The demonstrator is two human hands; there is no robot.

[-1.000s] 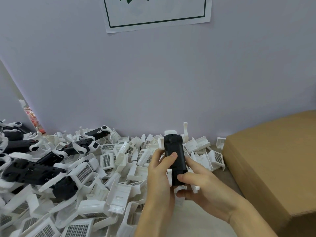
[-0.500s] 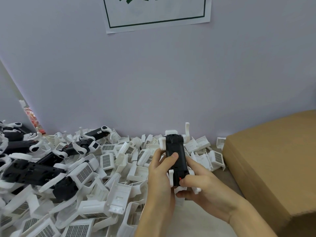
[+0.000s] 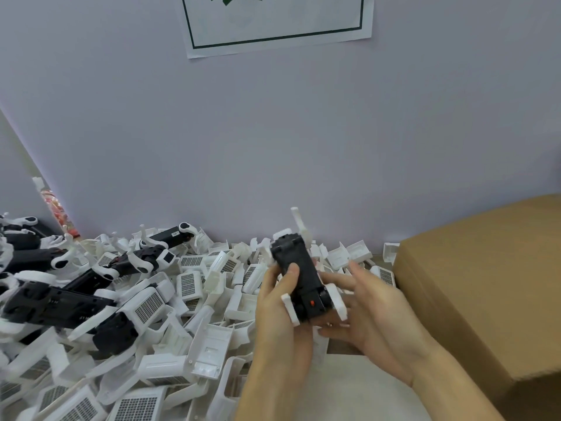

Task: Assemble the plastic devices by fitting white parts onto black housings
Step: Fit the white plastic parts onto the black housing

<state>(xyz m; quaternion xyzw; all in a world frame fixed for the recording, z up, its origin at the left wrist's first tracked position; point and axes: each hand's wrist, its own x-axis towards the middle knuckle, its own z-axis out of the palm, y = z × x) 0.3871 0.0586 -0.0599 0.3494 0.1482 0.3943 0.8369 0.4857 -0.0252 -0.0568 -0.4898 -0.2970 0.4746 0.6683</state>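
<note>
While tilted, black housing point(image 3: 299, 275), between hands point(image 3: 328, 305)

Only one view on my end, the head cam, so there's no second angle overlapping it. It's worn up top and looks forward and a bit down, wide-angle, so the edges bend some. It faces a pale wall point(image 3: 303, 141) straight ahead with a paper sign point(image 3: 276, 22) cut off at the top edge. Both hands sit close in at the lower middle, forearms running off the bottom. The pile of parts point(image 3: 127, 314) fills the lower left, a cardboard box point(image 3: 485, 284) the right.
</note>
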